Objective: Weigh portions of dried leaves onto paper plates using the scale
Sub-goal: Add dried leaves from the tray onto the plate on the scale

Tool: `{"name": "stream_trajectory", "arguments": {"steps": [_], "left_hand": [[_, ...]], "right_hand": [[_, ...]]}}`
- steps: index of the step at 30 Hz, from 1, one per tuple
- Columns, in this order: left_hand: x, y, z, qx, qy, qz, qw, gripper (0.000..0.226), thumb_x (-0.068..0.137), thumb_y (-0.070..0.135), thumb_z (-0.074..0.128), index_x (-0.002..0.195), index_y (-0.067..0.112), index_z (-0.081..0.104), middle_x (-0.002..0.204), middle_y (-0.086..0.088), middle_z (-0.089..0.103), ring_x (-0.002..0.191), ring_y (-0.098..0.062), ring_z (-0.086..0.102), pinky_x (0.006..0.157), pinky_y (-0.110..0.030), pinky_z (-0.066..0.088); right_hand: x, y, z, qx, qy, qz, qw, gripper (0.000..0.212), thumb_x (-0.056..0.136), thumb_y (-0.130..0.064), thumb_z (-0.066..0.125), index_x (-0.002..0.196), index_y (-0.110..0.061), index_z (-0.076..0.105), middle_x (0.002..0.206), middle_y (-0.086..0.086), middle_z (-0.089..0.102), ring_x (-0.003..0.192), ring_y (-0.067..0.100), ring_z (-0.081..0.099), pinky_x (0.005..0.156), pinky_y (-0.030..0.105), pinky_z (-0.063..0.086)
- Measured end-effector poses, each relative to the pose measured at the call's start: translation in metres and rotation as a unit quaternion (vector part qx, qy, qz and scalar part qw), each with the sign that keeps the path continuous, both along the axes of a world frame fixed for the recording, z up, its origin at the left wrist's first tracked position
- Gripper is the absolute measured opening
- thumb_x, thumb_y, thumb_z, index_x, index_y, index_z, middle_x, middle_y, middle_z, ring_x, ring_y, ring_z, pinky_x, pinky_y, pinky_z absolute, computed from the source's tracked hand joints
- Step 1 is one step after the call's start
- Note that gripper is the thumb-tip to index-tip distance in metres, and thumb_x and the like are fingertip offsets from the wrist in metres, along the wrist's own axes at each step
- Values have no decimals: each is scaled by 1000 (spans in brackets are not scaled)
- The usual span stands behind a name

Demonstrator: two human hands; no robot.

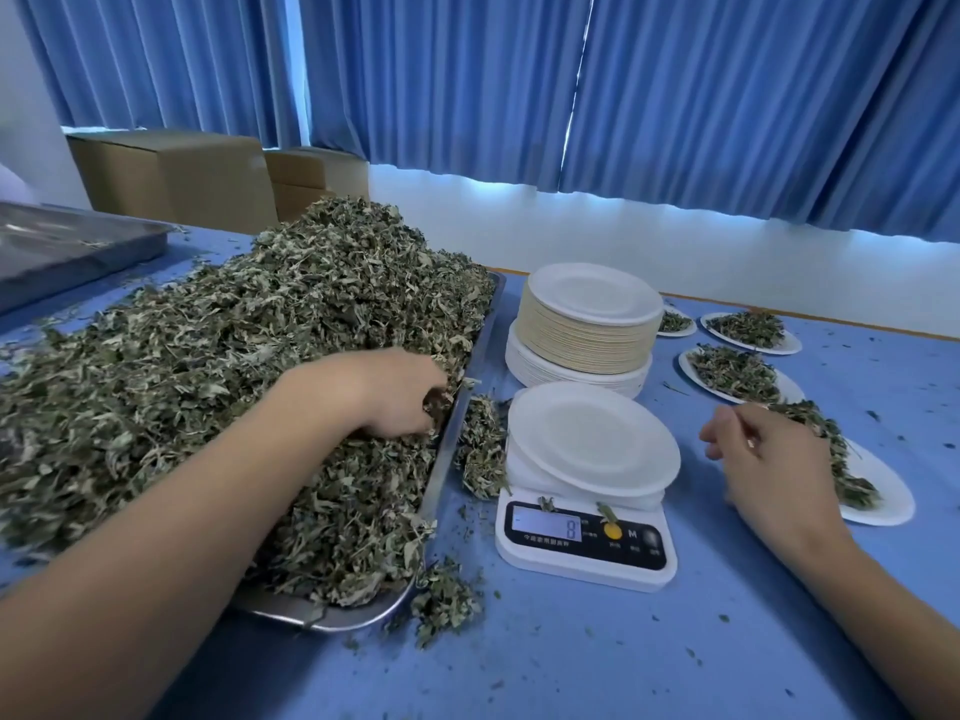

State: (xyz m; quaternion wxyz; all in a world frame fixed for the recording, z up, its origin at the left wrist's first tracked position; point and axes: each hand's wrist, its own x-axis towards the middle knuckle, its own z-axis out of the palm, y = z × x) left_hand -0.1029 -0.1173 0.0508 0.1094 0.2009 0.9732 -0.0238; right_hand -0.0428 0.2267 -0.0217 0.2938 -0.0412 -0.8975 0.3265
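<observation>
Dried leaves (pixel 234 356) lie heaped on steel tray (pixel 448 449), scale (pixel 582 556) just right bears empty paper plate (pixel 592 439), left hand (pixel 395 397) at tray's right rim, fingers (pixel 431 407) curled into leaves gripping a clump, right hand (pixel 769 459) loosely curled, empty.

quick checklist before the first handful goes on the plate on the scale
1. Empty round white paper plate sits on the white digital scale: ok.
2. Grey display zeroed: not ok, seems to read 8.
3. Left hand curled into the heaped dried green leaves: ok.
4. Right hand clear of the scale: ok.
5. Scale's panel free of leaf scraps: not ok, two lie there.
</observation>
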Motion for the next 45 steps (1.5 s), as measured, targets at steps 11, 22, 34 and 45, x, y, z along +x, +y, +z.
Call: {"name": "stream_trajectory", "arguments": {"steps": [11, 22, 34, 45], "left_hand": [[-6, -3, -14, 47, 54, 31, 997, 21, 91, 13, 68, 112, 13, 65, 107, -4, 61, 86, -23, 64, 72, -34, 53], [-12, -6, -12, 196, 214, 125, 949, 15, 88, 9, 71, 99, 18, 70, 89, -3, 64, 64, -19, 63, 54, -26, 46], [-2, -3, -7, 267, 304, 144, 903, 23, 91, 12, 70, 112, 20, 70, 103, -8, 71, 80, -29, 65, 91, -52, 54], [-8, -7, -8, 328, 327, 164, 871, 25, 91, 15, 72, 115, 21, 70, 105, -6, 71, 77, -20, 63, 77, -34, 54]], "right_hand": [[17, 5, 5, -82, -171, 102, 977, 45, 106, -21, 52, 68, -4, 69, 58, 9, 66, 39, 21, 47, 45, 26, 42], [22, 11, 15, -144, -308, 174, 924, 35, 101, -19, 61, 76, 5, 67, 68, 20, 64, 39, 21, 43, 39, 21, 23], [18, 13, 12, -146, -306, 178, 924, 37, 101, -21, 62, 74, 3, 67, 64, 18, 62, 38, 21, 44, 37, 19, 23], [13, 16, 8, -153, -304, 183, 922, 36, 101, -21, 62, 72, 0, 68, 63, 17, 61, 37, 21, 44, 38, 18, 20]]}}
